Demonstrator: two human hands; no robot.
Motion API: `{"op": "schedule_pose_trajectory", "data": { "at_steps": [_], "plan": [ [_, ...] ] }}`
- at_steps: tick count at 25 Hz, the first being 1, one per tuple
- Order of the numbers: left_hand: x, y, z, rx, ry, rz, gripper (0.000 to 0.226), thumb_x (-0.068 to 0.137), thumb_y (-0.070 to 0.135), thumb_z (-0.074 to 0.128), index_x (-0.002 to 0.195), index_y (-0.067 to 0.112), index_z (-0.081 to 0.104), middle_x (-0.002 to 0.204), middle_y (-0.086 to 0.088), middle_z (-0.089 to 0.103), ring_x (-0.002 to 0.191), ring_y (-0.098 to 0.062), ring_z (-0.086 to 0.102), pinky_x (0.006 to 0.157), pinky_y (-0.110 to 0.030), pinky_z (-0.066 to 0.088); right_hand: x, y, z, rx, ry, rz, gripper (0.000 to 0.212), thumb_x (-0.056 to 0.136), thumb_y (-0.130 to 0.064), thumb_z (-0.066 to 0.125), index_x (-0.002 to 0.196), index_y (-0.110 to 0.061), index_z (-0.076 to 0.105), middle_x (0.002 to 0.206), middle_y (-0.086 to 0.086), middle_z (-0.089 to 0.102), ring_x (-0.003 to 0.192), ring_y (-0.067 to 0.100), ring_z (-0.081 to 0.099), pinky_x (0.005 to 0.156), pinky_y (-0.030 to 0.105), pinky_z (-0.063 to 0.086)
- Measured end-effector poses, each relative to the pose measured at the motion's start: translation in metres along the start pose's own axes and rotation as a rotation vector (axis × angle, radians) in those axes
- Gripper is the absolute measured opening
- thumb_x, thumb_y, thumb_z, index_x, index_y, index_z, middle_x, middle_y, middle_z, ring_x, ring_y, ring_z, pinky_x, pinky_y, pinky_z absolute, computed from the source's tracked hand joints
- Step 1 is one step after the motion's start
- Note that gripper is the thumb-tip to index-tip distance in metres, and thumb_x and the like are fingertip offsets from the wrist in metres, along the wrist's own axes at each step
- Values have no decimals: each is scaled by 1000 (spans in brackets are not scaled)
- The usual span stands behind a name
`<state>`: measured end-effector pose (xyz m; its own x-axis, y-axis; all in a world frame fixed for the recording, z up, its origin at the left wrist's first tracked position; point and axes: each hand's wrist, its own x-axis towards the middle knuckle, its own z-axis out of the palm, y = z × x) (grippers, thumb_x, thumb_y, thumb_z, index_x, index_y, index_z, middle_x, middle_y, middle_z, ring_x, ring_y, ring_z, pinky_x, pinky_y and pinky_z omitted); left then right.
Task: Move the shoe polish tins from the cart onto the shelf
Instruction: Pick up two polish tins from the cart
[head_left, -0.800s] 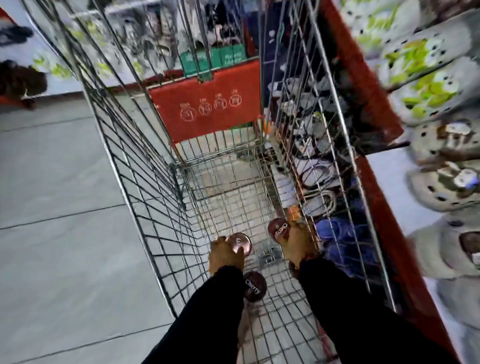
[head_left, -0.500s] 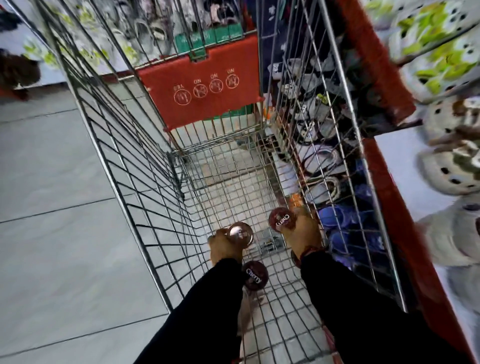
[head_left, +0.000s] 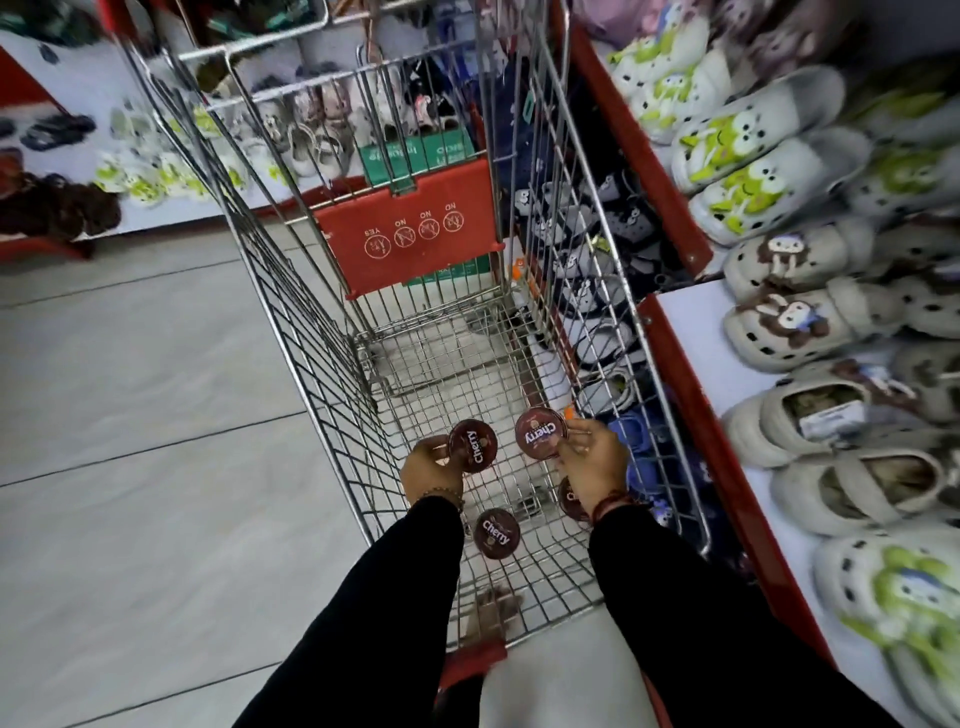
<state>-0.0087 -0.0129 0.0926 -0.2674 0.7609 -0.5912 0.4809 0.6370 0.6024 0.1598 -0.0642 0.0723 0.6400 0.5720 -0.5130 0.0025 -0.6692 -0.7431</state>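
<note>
Both my hands are inside the wire shopping cart (head_left: 311, 332), each holding a round dark-red "Cherry" shoe polish tin. My left hand (head_left: 431, 470) grips one tin (head_left: 472, 446) by its edge. My right hand (head_left: 592, 462) holds another tin (head_left: 540, 432), its lid tilted toward me. A third tin (head_left: 496, 533) lies flat on the cart floor below my left wrist. A fourth tin (head_left: 570, 498) lies on the floor, mostly hidden under my right wrist. The white shelf (head_left: 696, 332) with a red edge runs along the cart's right side.
The shelf on the right is crowded with white clog shoes (head_left: 789, 322), some with green frog faces (head_left: 748, 182). A red child-seat flap (head_left: 410, 234) closes the cart's far end. More shoes fill a display (head_left: 145, 171) at the back left. Grey tiled floor (head_left: 130, 415) lies left.
Both hands have lifted their tins higher off the cart floor. The left tin has turned so its "Cherry" lid faces up. The camera view has tilted up and right, showing more shelf.
</note>
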Motion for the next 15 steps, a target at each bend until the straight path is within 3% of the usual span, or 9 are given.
{"op": "schedule_pose_trajectory", "data": {
  "at_steps": [5,9,12,13,15],
  "plan": [
    [-64,34,-37,-157,-12,148,30,83,13,75,112,6,72,109,-14,77,107,-28,71,98,-35,53,-62,-40,-45,156,63,-38,27,82,-5,74,107,-12,67,107,12,72,96,30,72,83,49,61],
    [-129,64,-71,-270,-23,231,31,84,12,74,115,8,71,112,-10,75,107,-26,70,103,-40,52,-126,-77,-101,316,170,-119,29,85,0,69,114,-3,65,107,15,71,75,20,68,59,22,60],
    [-174,83,-91,-352,-72,316,32,84,10,74,115,7,70,108,-7,74,106,-25,70,103,-45,53,-170,-96,-144,384,243,-235,27,85,-1,69,111,2,65,100,18,72,73,14,67,75,36,63],
    [-189,88,-95,-374,-96,360,32,83,9,74,115,7,69,106,-7,73,107,-27,70,102,-48,54,-188,-101,-161,436,255,-253,26,85,0,69,111,2,65,95,16,71,70,11,67,73,35,64],
    [-223,101,-104,-413,-158,435,33,83,11,75,116,7,69,102,-4,70,107,-29,70,98,-51,56,-224,-114,-196,531,268,-327,24,86,2,67,110,1,63,86,9,66,66,4,68,60,18,59]
  ]
}}
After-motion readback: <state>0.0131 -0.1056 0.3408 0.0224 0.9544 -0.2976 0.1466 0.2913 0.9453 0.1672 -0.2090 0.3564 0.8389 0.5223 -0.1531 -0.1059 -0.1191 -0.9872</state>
